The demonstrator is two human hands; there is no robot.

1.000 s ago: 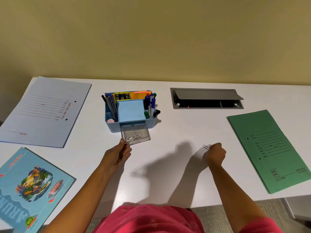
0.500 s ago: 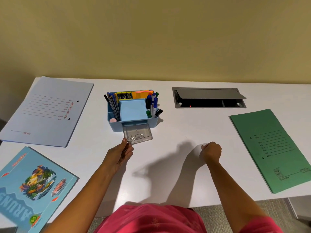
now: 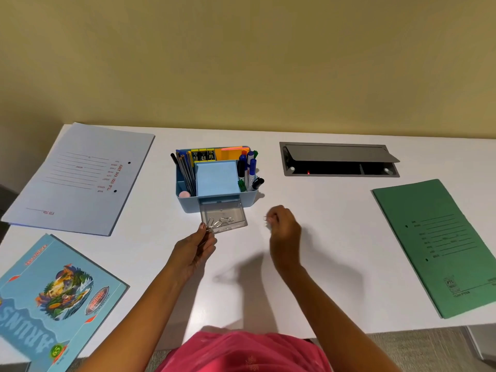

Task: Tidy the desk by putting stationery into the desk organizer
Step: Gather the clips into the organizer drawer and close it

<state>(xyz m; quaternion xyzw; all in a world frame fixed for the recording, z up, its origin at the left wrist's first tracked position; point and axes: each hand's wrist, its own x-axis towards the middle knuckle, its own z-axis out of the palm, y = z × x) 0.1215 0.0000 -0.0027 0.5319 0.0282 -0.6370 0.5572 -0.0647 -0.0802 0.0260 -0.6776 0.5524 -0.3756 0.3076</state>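
A blue desk organizer [image 3: 252,199] stands mid-desk, filled with pens, markers, pencils, sticky notes and a blue note pad. Its clear drawer [image 3: 236,212] is pulled out toward me, with several paper clips [image 3: 222,220] lying in it. My left hand [image 3: 194,251] pinches the drawer's front left corner. My right hand [image 3: 283,227] hovers just right of the drawer, fingers curled, pinching a thin paper clip [image 3: 267,218] at its fingertips.
A pale blue file folder [image 3: 77,178] lies at the back left, and an illustrated blue notebook [image 3: 51,299] at the front left. A green folder [image 3: 440,245] lies at the right. A grey cable hatch [image 3: 338,159] is open behind it.
My right hand picked a paper clip off the desk and carried it left toward the open drawer. My left hand stayed at the drawer's corner.
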